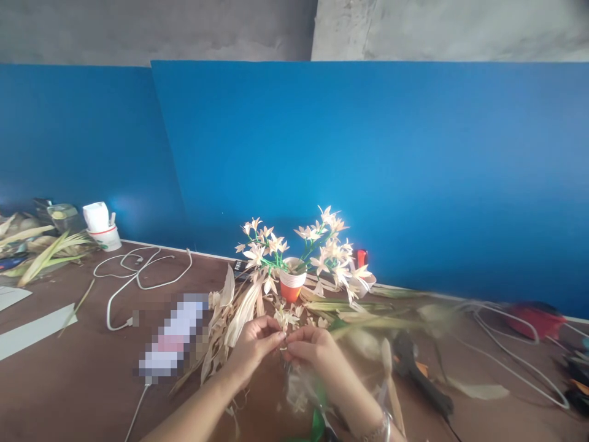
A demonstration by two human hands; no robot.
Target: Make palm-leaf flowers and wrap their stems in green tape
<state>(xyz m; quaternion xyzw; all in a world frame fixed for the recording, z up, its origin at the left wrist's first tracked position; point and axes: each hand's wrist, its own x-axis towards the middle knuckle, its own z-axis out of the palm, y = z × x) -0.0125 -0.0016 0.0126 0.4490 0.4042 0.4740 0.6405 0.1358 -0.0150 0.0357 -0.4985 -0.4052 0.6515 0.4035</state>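
Gripping a flower (286, 318) just in front of the orange cup (291, 290) with left hand (257, 341) and right hand (315, 350). Might tear it by pinching too hard

Blue panel (368, 153) walls off back edge of table (92, 393). Potted flowers (292, 285) nr that edge block straight-ahead reach; dry husks (243, 310) crowd outer side of L hand (258, 339), glue gun (426, 383) obstructs R of R hand (310, 348). Bare lane btwn pixelated slab (172, 337) & white strip (39, 333), running twd back edge till white cable (109, 306) cuts in
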